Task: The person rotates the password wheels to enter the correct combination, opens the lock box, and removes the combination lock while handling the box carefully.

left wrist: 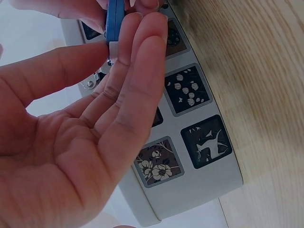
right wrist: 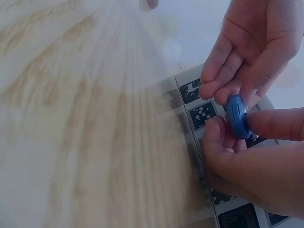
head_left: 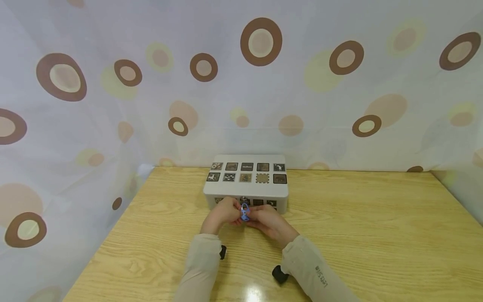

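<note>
A blue padlock (head_left: 245, 213) with a raised shackle is at the front of a white box (head_left: 249, 189) decorated with dark picture squares. Just above it, a small metal latch (head_left: 244, 199) sits on the box's front. My left hand (head_left: 225, 210) pinches the padlock's edge between thumb and fingertips; in the left wrist view a grey part (left wrist: 113, 49) shows there. From the other side my right hand (head_left: 269, 220) grips the blue body, its thumb on one face and curled fingers behind, as the right wrist view shows. Fingers partly hide the latch and shackle.
The box stands on a wood-grain table (head_left: 358, 226), close to its back edge. Behind and to the sides hangs a pale sheet (head_left: 222, 33) with brown rings. Dark wrist devices (head_left: 280, 274) show beneath both sleeves.
</note>
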`<state>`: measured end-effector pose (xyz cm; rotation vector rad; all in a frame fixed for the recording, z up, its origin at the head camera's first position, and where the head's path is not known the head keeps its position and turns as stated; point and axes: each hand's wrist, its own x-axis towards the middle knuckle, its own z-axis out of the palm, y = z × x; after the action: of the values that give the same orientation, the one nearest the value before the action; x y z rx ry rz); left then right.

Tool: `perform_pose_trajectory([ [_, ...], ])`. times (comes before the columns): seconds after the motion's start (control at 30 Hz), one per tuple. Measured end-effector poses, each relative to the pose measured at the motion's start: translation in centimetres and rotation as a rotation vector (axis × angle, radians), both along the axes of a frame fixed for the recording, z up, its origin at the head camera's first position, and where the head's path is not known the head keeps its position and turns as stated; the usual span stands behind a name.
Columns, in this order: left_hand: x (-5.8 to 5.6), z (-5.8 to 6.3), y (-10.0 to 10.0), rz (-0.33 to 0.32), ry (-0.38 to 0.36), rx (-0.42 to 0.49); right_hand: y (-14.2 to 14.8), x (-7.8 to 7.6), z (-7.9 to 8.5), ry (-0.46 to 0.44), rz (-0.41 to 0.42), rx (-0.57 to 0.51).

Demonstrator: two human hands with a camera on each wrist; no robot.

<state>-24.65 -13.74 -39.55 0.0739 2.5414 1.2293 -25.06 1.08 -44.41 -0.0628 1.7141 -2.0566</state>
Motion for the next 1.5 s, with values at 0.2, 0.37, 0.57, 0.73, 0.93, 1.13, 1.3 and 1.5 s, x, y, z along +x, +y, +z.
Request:
perform_pose_trajectory([
  [0.2,0.13,-0.02,-0.01,0.002,-0.002,0.0,0.11,-0.13,-0.07,-0.049,-0.024,-0.013],
  [0.37,0.18,-0.02,-0.04,0.0,-0.001,-0.005,0.25,-0.17,-0.05,-0.066,-0.014,-0.01],
  [0.57,0.21,-0.07,-0.08,-0.003,-0.001,-0.008,0.23,-0.11,-0.25,-0.04,0.022,0.017],
  [0.73,0.25,-0.05,-0.07,-0.001,0.0,-0.012,0.04,0.07,-0.2,-0.019,0.013,0.025],
  [0.93,0.18,-0.04,-0.06,-0.004,0.005,-0.007,-0.02,0.11,-0.01,-0.01,0.01,0.02],
  [1.13,-0.01,0.04,-0.01,0.001,0.001,0.004,0.05,-0.09,0.12,-0.008,0.012,0.001],
  [1.3,-0.05,0.14,0.04,-0.004,-0.003,0.003,0.21,-0.1,0.2,-0.031,0.002,-0.017],
  [1.5,0.07,0.09,0.06,-0.006,-0.007,0.002,0.35,-0.08,0.18,-0.049,0.004,-0.02],
])
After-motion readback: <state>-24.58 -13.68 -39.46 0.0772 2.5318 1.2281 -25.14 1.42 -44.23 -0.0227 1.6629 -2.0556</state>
